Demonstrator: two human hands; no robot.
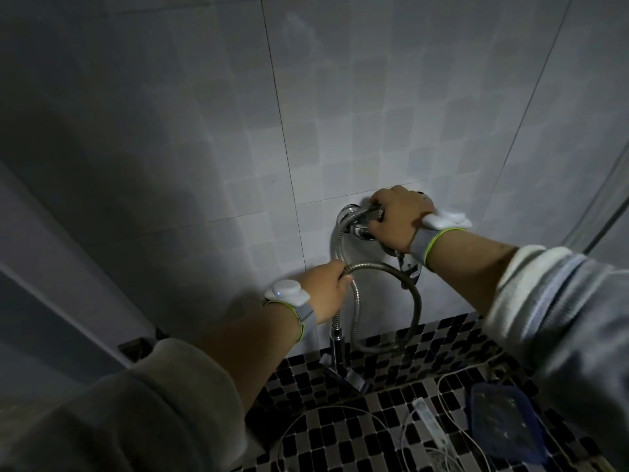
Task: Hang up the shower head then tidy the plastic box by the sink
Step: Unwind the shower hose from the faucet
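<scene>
Right hand (398, 218) closed around the shower head (369, 216), pressing it against the chrome wall fitting (354, 221) on the tiled wall (204, 131); most of the shower head hidden under the fingers, so whether it sits in the holder cannot be told. Left hand (325, 289) lower and to the left, fingers clamped on the metal hose (391, 270) where it bends. From that grip, hose arching right beneath the right wrist, looping down to the mosaic table (340, 437) and curling back up; a second strand running up from the left hand to the wall fitting. Both wrists wearing grey bands with green edging, each carrying a white device (286, 291); the left one showing a small blue light. Grey sleeves pushed back on both forearms. Below the left hand, a chrome tap (338, 349) standing at the foot of the wall, with its spout reaching toward the camera. On the black-and-white mosaic table, a dark blue plastic box (503, 424) at lower right, near the right sleeve and well apart from both hands. Just left of the box, a white power strip (430, 420) with thin white cables (306, 420) trailing across the tiles. Very dim lighting; contents of the box not readable.
</scene>
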